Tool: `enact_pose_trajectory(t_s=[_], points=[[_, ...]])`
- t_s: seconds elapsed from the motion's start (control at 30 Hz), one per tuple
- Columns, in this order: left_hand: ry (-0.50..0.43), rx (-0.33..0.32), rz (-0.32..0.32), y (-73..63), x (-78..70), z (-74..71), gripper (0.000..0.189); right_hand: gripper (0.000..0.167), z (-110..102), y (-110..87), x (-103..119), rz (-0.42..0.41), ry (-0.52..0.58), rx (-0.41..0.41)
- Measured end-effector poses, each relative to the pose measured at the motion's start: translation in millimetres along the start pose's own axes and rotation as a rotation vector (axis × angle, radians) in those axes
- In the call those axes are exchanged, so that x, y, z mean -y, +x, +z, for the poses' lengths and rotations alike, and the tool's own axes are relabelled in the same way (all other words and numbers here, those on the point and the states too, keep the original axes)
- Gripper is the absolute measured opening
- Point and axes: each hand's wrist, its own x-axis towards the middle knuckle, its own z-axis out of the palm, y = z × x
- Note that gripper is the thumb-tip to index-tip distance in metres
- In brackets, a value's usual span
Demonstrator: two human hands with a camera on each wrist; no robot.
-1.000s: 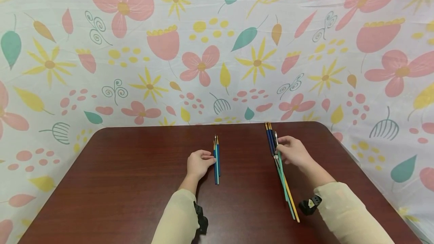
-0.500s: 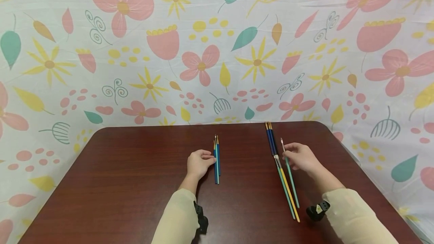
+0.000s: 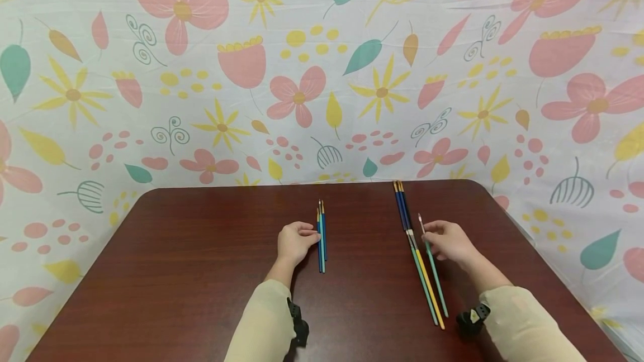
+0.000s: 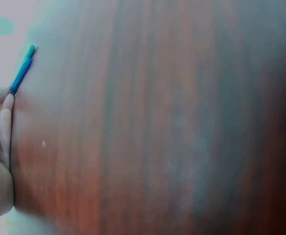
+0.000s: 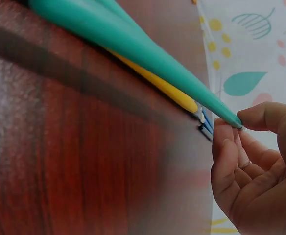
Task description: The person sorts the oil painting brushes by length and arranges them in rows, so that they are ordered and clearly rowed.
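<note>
At mid table, my left hand (image 3: 296, 243) has its thumb and fingertips at a small row of blue and light-blue paintbrushes (image 3: 323, 250), pinching the leftmost blue one. The left wrist view shows the fingers right at the blue handle (image 4: 20, 77). My right hand (image 3: 449, 239) pinches a green paintbrush (image 3: 436, 278) near its ferrule, bristles pointing away. Left of it lie a yellow-handled paintbrush (image 3: 430, 289) and another green paintbrush (image 3: 424, 278), side by side. In the right wrist view the held green handle (image 5: 148, 56) casts a shadow on the table.
Beyond the yellow and green brushes, dark-blue paintbrushes (image 3: 402, 208) reach to the back edge of the brown wooden table (image 3: 201, 272). A floral-patterned cloth (image 3: 302, 71) hangs right behind the table. Black wrist cameras (image 3: 472, 320) sit at the sleeves.
My right hand has drawn the green brush off the other brushes, rightward and slightly nearer, so it now runs apart from the yellow one. The left hand has stayed put.
</note>
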Motion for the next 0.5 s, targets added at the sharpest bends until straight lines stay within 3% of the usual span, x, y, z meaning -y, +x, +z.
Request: enact_pose_trajectory(t_s=[0.5], points=[[-0.002, 0.0, 0.0, 0.3, 0.7, 0.2, 0.025, 0.042, 3.7, -1.4, -8.1, 0.03, -0.017, 0.017]])
